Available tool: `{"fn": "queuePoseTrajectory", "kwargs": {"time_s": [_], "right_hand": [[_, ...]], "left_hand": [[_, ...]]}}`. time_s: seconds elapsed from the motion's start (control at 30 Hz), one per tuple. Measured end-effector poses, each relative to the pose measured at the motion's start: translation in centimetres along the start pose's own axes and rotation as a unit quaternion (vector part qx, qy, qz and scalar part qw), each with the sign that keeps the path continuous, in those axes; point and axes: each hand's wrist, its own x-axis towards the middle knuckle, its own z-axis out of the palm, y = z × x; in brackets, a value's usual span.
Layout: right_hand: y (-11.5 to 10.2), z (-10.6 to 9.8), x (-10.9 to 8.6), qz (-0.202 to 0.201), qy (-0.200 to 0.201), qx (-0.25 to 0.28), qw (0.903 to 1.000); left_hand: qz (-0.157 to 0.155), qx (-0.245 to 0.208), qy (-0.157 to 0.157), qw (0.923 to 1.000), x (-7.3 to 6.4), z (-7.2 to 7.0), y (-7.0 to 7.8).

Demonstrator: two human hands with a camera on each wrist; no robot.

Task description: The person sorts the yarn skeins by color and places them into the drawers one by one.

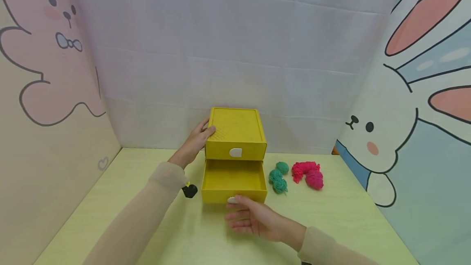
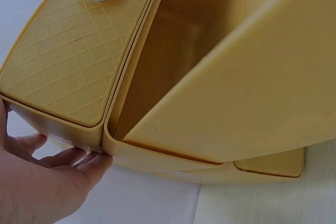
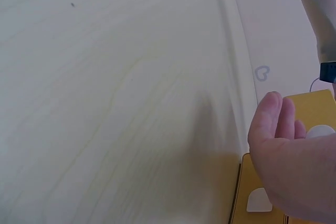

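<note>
Yellow drawer (image 1: 217,196) out; right grip (image 1: 257,218) spread at handle (image 1: 231,200); if left grip (image 1: 195,141), splayed on cabinet (image 1: 239,124), slips, cabinet could skid.

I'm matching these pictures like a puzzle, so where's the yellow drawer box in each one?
Head: just below the middle, the yellow drawer box stands against the white backdrop.
Left wrist: close up, it fills most of the picture.
Right wrist: lower right, partly behind the right hand.
Shared landmark: a white handle on yellow, maybe not the same one each time.
</note>
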Motion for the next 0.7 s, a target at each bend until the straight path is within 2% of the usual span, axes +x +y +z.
{"fn": "queuePoseTrajectory", "kwargs": {"time_s": [0.7], "right_hand": [[0.8,0.6,-1.3,0.012,-0.007,0.004,0.9999]], "left_hand": [[-0.001,0.0,-0.003,1.0,0.3,0.0,-0.2]]}}
